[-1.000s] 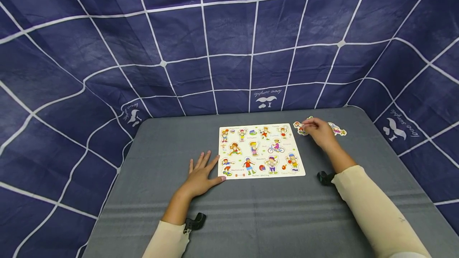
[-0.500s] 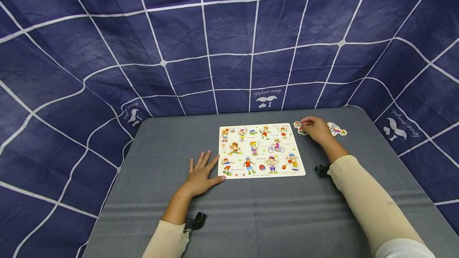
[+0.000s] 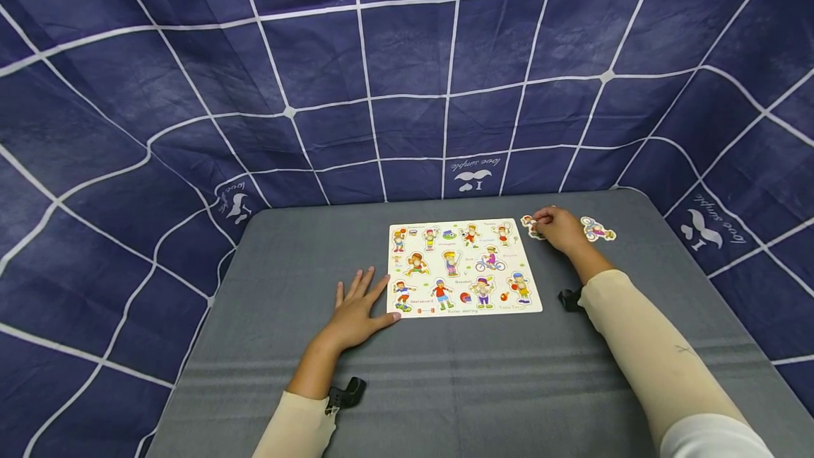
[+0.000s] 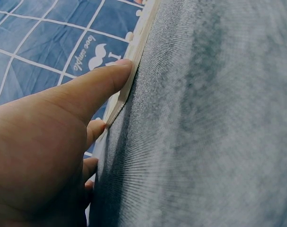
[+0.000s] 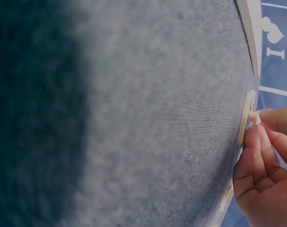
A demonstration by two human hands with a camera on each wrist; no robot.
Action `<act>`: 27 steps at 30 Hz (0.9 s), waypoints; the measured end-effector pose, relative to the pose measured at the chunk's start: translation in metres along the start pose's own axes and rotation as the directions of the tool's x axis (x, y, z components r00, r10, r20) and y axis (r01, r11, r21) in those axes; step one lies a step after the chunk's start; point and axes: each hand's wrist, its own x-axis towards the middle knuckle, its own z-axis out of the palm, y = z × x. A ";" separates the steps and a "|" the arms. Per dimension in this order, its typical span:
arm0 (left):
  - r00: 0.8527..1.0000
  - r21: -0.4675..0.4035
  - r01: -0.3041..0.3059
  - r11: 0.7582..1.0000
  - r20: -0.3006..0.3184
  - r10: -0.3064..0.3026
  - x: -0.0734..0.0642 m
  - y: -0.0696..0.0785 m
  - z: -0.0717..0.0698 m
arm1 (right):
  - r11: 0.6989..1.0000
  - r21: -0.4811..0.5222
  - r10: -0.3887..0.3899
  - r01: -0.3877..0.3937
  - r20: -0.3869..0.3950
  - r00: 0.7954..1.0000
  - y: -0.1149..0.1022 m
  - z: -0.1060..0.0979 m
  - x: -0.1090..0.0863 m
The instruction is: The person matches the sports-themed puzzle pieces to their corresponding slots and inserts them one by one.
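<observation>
A cream peg puzzle board (image 3: 534, 306), printed with children doing sports, lies on the grey table. At its left edge my left hand (image 3: 352, 316) rests with fingers spread, the thumb on the front left corner. The left wrist view has that thumb (image 4: 105, 78) on the board's edge. Off the far right corner, my right hand (image 3: 562, 230) pinches the small knob of a child-shaped puzzle piece (image 5: 244, 123) between thumb and fingers. The head view has this piece (image 3: 528, 223) partly hidden by the fingertips. It is close over the table, its face nearly level.
A loose cyclist puzzle piece (image 3: 596, 229) lies right of my right hand, and a bit of another shows behind the hand. Several pieces with knobs sit in the board. A navy curtain (image 3: 407, 126) with white lines surrounds the table's back and sides.
My right hand has closed in slightly on the left-hand piece, and its forearm has swung a little to the left. The left hand and the board have stayed put.
</observation>
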 end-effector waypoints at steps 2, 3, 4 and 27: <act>1.000 0.002 0.001 1.000 -0.001 -0.001 0.000 0.000 0.000 | 1.000 -0.013 -0.007 0.007 -0.001 1.000 0.000 0.000 0.001; 1.000 0.000 0.000 1.000 -0.002 0.000 0.000 0.000 0.000 | 1.000 -0.019 -0.010 0.010 -0.002 1.000 0.001 0.001 0.002; 1.000 -0.002 0.001 1.000 -0.002 -0.001 0.000 0.000 -0.001 | 1.000 -0.025 -0.011 0.011 -0.004 1.000 0.001 0.001 0.002; 1.000 0.006 0.002 1.000 0.002 -0.002 -0.001 0.000 -0.001 | 0.999 0.012 -0.034 0.035 -0.019 0.999 0.004 -0.002 0.002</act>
